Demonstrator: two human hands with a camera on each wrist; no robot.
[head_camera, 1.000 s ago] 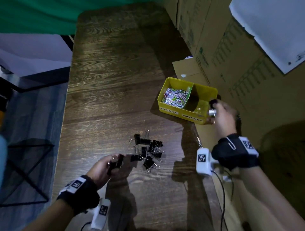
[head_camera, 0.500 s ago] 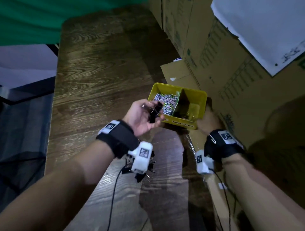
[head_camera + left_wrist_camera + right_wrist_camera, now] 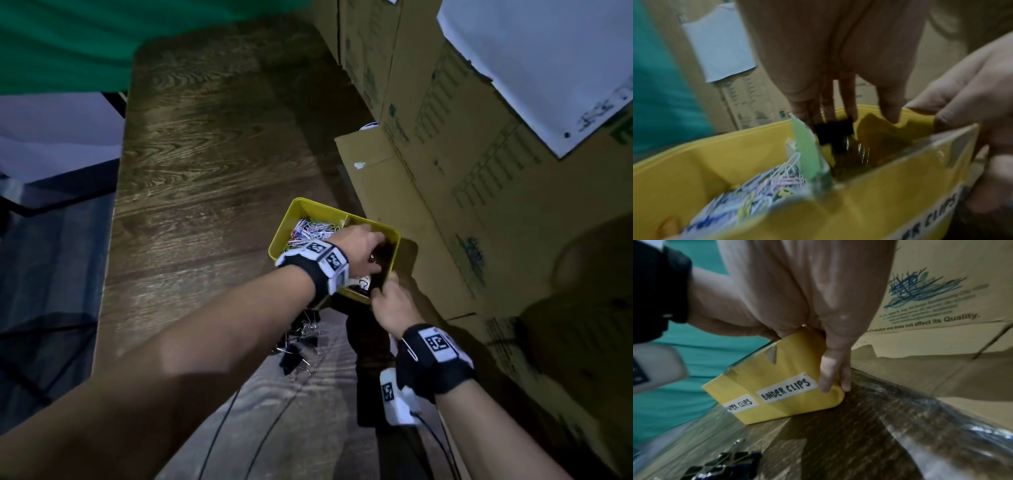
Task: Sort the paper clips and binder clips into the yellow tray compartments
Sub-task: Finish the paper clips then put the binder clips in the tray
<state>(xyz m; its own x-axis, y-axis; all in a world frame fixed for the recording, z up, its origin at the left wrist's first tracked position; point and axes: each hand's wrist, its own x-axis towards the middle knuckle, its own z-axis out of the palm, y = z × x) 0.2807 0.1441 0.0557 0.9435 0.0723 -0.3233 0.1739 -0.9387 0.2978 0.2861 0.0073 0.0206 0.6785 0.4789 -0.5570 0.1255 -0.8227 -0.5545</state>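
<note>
The yellow tray (image 3: 291,219) (image 3: 789,405) stands by the boxes, labelled "PAPER CLIPS" and "BINDER CLIPS". Coloured paper clips (image 3: 311,231) (image 3: 756,186) fill its left compartment, behind a green divider (image 3: 805,149). My left hand (image 3: 363,245) (image 3: 838,116) reaches down into the right compartment, with a black binder clip (image 3: 835,133) pinched at its fingertips; the picture is blurred there. My right hand (image 3: 387,294) (image 3: 830,382) grips the tray's near right corner. A pile of black binder clips (image 3: 301,339) (image 3: 723,464) lies on the table, partly hidden under my left forearm.
Cardboard boxes (image 3: 445,171) (image 3: 941,305) wall off the right side, close behind the tray. The dark wooden table (image 3: 205,171) stretches away to the far left. Green cloth (image 3: 102,34) hangs beyond it. Thin cables (image 3: 219,435) trail from the wrist cameras.
My left hand rose from the pile with binder clips, crossed to the tray and now dips into the right compartment. My right hand moved to the tray's near corner.
</note>
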